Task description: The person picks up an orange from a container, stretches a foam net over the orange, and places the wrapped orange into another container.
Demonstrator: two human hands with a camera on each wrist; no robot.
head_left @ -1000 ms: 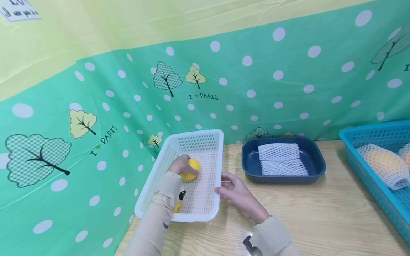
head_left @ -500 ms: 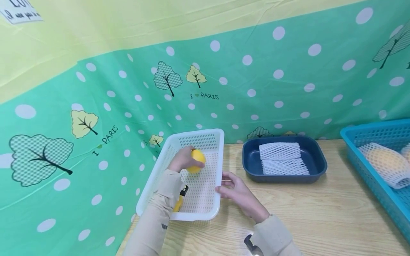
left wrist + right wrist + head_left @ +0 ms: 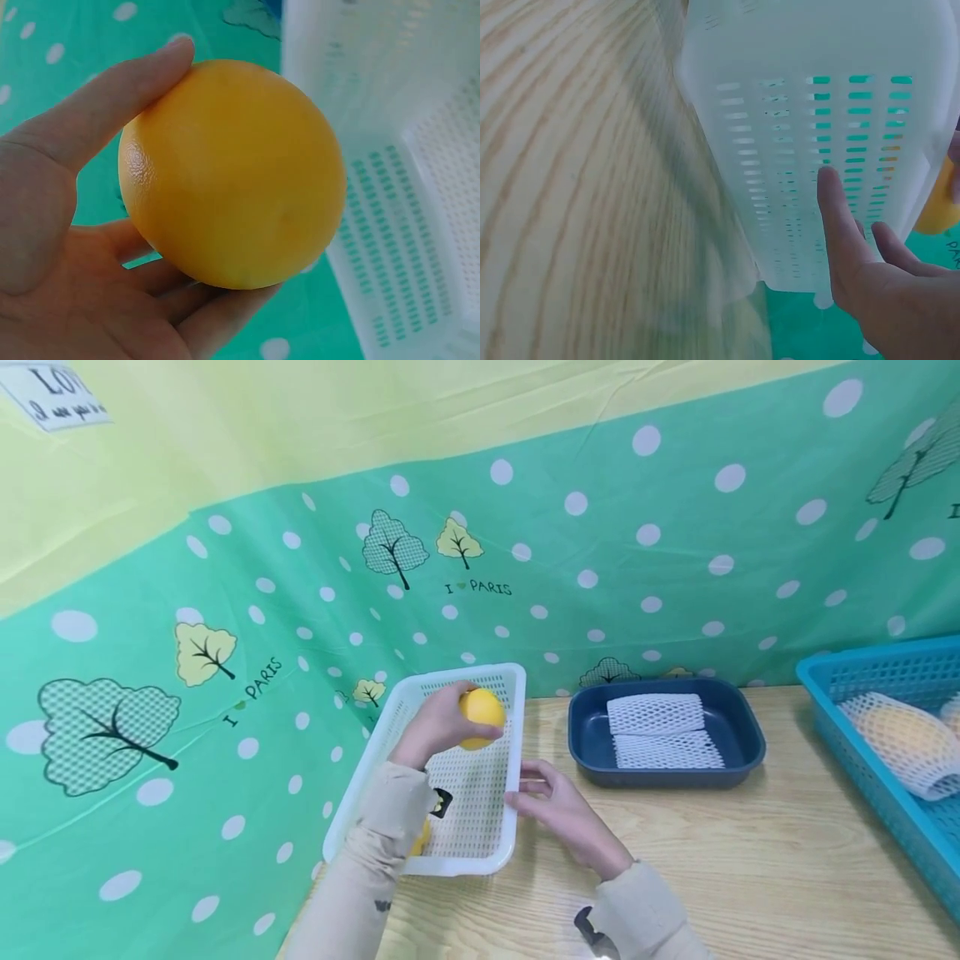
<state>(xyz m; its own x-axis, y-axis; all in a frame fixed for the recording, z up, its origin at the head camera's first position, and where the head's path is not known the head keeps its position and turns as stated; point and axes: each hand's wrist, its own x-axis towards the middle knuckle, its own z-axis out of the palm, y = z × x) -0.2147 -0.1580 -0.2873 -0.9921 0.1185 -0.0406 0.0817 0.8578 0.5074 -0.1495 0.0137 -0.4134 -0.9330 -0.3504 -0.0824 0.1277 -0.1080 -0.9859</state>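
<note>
My left hand (image 3: 442, 720) grips an orange (image 3: 482, 717) above the far part of a white plastic basket (image 3: 512, 760). In the left wrist view the thumb lies over the top of the orange (image 3: 232, 172) and the fingers are under it. My right hand (image 3: 558, 810) touches the basket's right wall from outside. Seen from the right wrist, its fingers (image 3: 834, 206) are fairly straight against the slotted wall (image 3: 780, 60). Another yellow thing (image 3: 422, 837) lies low in the basket, mostly hidden by the left sleeve.
A dark blue tray (image 3: 588, 768) holding white foam net sleeves (image 3: 663, 750) stands right of the basket. At the far right, a blue basket (image 3: 847, 747) contains fruit in foam nets (image 3: 903, 739). A patterned green and yellow cloth (image 3: 540, 568) hangs behind the wooden table (image 3: 697, 860).
My left hand has lifted the orange from the white basket's floor and moved it to the right and away from me. The right hand stays at the basket's wall.
</note>
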